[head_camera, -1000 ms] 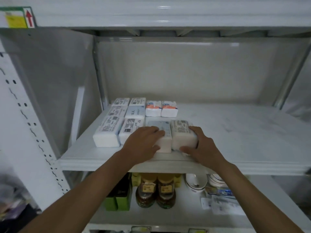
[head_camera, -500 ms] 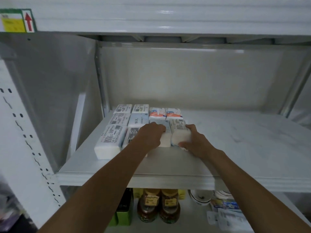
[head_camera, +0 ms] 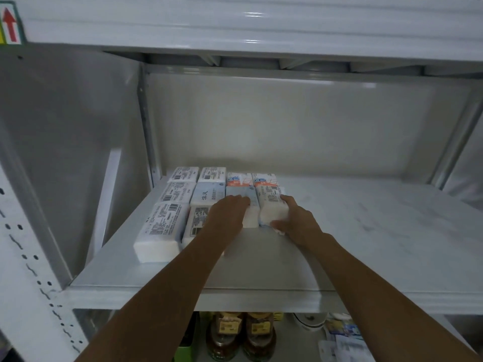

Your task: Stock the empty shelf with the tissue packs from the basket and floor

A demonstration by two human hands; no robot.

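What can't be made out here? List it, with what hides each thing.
- Second-column front tissue pack: head view, right part behind the left hand.
- Light-blue pack: top mostly under that hand.
- Lower-shelf bottles: bottoms cut off by the bottom edge.
- Pack labels: blurred, unreadable.

Shelf [head_camera: 366, 231] right of the tissue packs [head_camera: 198, 205] lay bare to the right upright [head_camera: 454, 142]. Packs filled the left rear corner, against the left side panel [head_camera: 65, 152]. Ample headroom under the upper shelf [head_camera: 235, 24]. Front strip free.
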